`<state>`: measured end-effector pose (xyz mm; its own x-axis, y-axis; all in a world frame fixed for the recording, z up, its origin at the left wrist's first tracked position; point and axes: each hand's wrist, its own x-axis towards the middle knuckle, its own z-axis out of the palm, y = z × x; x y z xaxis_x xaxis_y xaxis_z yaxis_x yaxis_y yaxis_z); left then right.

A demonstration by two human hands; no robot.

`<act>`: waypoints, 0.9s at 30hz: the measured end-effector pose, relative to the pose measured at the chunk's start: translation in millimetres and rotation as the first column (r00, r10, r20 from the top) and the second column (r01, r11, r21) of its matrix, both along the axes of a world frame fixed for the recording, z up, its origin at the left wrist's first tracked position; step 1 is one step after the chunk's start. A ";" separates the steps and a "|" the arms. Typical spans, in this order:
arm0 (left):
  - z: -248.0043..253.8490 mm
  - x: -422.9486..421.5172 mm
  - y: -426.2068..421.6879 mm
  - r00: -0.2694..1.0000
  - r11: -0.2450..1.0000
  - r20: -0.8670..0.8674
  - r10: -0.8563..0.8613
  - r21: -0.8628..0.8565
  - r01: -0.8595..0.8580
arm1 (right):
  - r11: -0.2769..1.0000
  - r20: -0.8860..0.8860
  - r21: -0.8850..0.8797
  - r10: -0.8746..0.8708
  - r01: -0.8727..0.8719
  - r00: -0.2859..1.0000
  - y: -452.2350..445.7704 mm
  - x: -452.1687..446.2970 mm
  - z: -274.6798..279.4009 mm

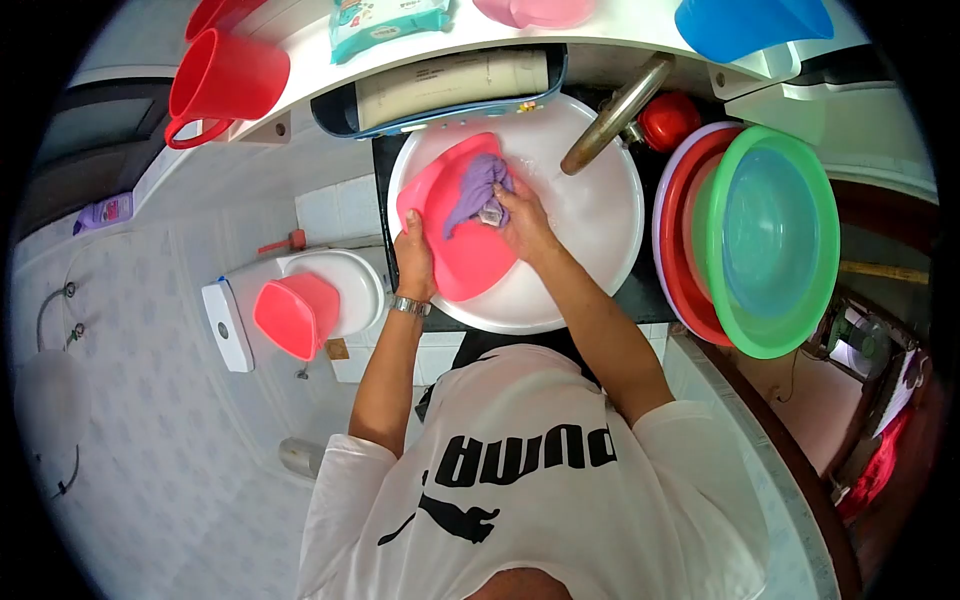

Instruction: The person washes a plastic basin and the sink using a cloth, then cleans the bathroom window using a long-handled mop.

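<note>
A pink plastic basin (452,262) is held tilted over the white sink (598,250). My left hand (414,262) grips its near left rim, thumb on the inner face and the other fingers out of sight. In my right hand (524,218) is a bunched purple cloth (474,190) with a small pale tag, pressed against the inside of the basin. Some suds or water show in the sink under the metal faucet (616,115).
Stacked basins, the front one green (777,340), stand right of the sink. A shelf (440,52) above carries a red mug (226,85), a wipes pack (388,24) and a blue container (752,25). To the left, a pink bucket (297,314) rests by the toilet (358,285).
</note>
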<state>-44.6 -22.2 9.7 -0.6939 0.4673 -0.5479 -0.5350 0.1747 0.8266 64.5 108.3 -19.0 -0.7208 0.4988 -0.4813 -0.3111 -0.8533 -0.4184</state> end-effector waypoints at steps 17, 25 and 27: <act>-11.9 -1.7 -6.7 0.999 1.000 -0.036 -0.009 0.005 0.010 | 0.934 0.622 0.295 -0.026 -0.204 0.782 44.5 40.1 -19.3; -9.5 -2.3 -9.5 0.998 0.999 -0.034 -0.050 -0.020 0.049 | 0.125 0.781 0.622 -0.027 -0.773 0.624 -44.2 62.7 7.2; -6.5 1.5 -8.6 1.000 0.999 0.003 0.031 -0.015 -0.031 | 0.106 0.759 0.649 -0.010 -0.754 0.651 -47.4 60.2 23.2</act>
<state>-43.1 -30.9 3.3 -0.7059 0.4373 -0.5572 -0.5434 0.1703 0.8220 124.7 60.9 4.3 -0.8037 0.5387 -0.2526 0.4768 0.3291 -0.8151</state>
